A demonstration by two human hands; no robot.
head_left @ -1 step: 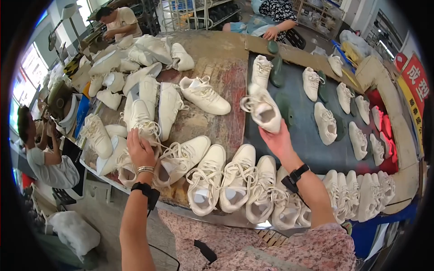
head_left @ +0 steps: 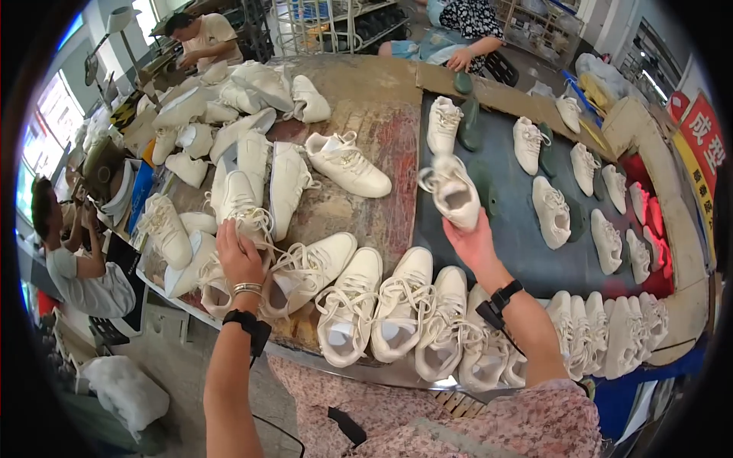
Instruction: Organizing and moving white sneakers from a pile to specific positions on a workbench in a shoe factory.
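Note:
My right hand point(head_left: 473, 240) is closed on the heel end of a cream sneaker point(head_left: 455, 191), lifted over the dark belt with its opening toward me. The toe end of that sneaker looks slightly blurred. On the left, my left hand point(head_left: 239, 256) curls its fingers over the collar of another cream sneaker point(head_left: 237, 197) lying among others; its palm side is hidden. Beside that hand lies a laced sneaker point(head_left: 311, 271) on its side. A single sneaker point(head_left: 350, 164) rests farther back on the worn table point(head_left: 374, 99).
Sneakers point(head_left: 401, 305) line the near table edge. A pile of cream shoes point(head_left: 221, 103) covers the far left. On the dark belt point(head_left: 511, 263) stand more sneakers and green shoe lasts point(head_left: 469, 126), leading into a red-lit opening point(head_left: 649, 221). Several people sit around the table.
The sneaker in my right hand has shifted slightly right and toward me. My left hand stays on its sneaker. The whole view has moved a little.

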